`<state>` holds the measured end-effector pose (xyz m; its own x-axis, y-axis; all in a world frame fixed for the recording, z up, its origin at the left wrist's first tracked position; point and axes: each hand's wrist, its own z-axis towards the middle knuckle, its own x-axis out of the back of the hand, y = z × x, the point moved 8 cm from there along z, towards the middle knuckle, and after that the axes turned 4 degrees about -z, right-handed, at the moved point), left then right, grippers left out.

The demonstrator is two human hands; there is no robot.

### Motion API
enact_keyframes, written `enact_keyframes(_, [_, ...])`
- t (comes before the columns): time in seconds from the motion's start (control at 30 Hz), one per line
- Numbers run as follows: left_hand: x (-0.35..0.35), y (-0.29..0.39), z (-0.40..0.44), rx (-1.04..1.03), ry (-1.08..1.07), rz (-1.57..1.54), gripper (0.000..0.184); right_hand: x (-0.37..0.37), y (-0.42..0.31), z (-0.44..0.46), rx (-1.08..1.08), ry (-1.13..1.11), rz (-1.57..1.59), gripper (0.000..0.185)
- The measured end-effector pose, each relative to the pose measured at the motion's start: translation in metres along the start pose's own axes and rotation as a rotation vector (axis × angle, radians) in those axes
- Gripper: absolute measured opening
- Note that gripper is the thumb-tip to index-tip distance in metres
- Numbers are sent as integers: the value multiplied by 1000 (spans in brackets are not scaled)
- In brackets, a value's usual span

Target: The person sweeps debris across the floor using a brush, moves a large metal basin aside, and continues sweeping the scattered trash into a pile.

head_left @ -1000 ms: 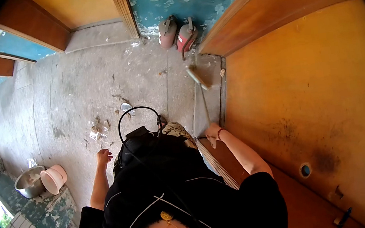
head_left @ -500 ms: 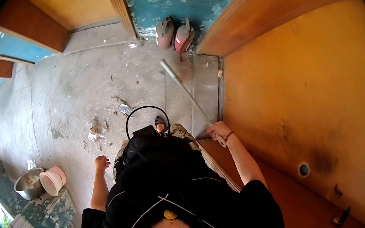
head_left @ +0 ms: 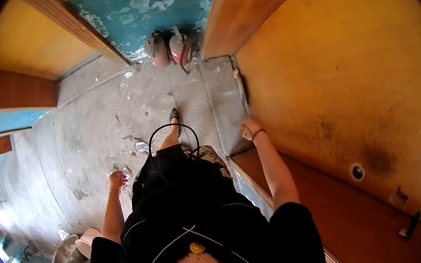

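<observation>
My right hand [head_left: 252, 128], with a beaded bracelet at the wrist, is closed round a pale pole [head_left: 242, 93]. The pole stretches away from the fist along the foot of the orange door panel, and its far end reaches the door's far corner. Whether anything is fixed to that end is unclear. At my left side, my left hand [head_left: 118, 179] hangs with loosely curled fingers and no object visible in it. Scraps of litter show on the floor just behind it. A black bag [head_left: 169, 163] with a looped cord is at my waist.
Two dusty fire extinguishers [head_left: 180, 48] stand against the peeling teal wall [head_left: 148, 13]. On the right is the orange door [head_left: 330, 80]. A metal basin [head_left: 68, 255] and a pink bucket [head_left: 87, 240] sit at lower left. A foot [head_left: 174, 116] steps forward on the concrete floor.
The pole has swung right, from out over the floor to beside the door, and my right hand has moved forward. My view has turned, and one foot now shows farther forward.
</observation>
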<state>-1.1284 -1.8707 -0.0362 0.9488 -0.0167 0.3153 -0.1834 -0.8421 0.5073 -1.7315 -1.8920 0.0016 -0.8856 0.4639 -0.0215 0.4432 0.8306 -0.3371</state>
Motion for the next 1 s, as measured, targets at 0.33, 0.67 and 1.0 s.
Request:
enact_keyframes(0.33, [-17,118,101,84,-106,196,15,50,-20,-93,-98,-5,123,15])
enact_keyframes(0.67, [-81,280,142,-212,-186,250,22,27,-53,58,396,-199,-245,12])
enact_keyframes(1.0, [-154,283,154,-139,-222,294,17,73,-67,-68,-28,42,-113,12])
